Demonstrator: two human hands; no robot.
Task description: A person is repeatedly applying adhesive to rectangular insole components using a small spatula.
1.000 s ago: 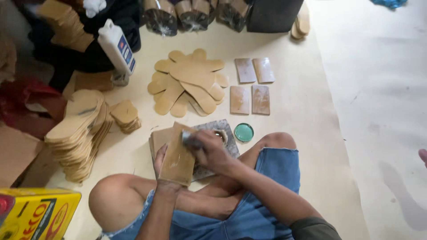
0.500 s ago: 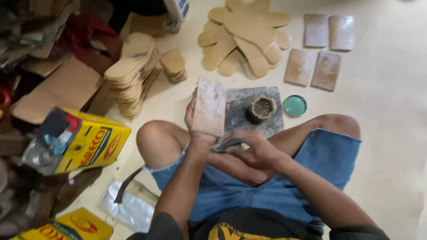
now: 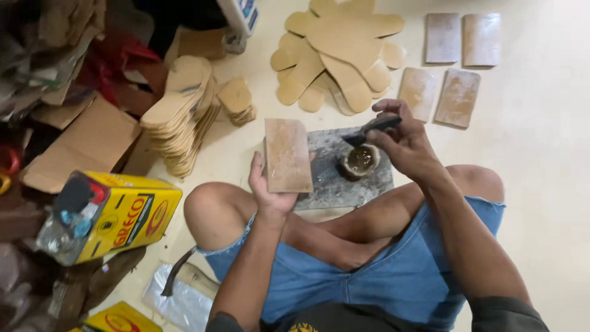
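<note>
I sit cross-legged on the floor. My left hand (image 3: 268, 189) holds a tan rectangular leather piece (image 3: 287, 154) from below, its flat face up. My right hand (image 3: 402, 141) grips a dark brush (image 3: 373, 130) with its tip over a small round pot of brownish glue (image 3: 360, 161). The pot stands on a grey slab (image 3: 340, 177) in front of my legs.
Sole-shaped tan cutouts are spread out ahead (image 3: 337, 53), with rectangular pieces (image 3: 453, 65) laid out at the right. A stack of insoles (image 3: 181, 112) and a small stack of heel pieces (image 3: 236, 99) lie left. A yellow tin (image 3: 125, 212) and cardboard scraps (image 3: 80, 142) crowd the left side.
My right hand rose from near my lap to the glue pot with the brush. The view shifted down and left, and the leather piece stayed in my left hand.
</note>
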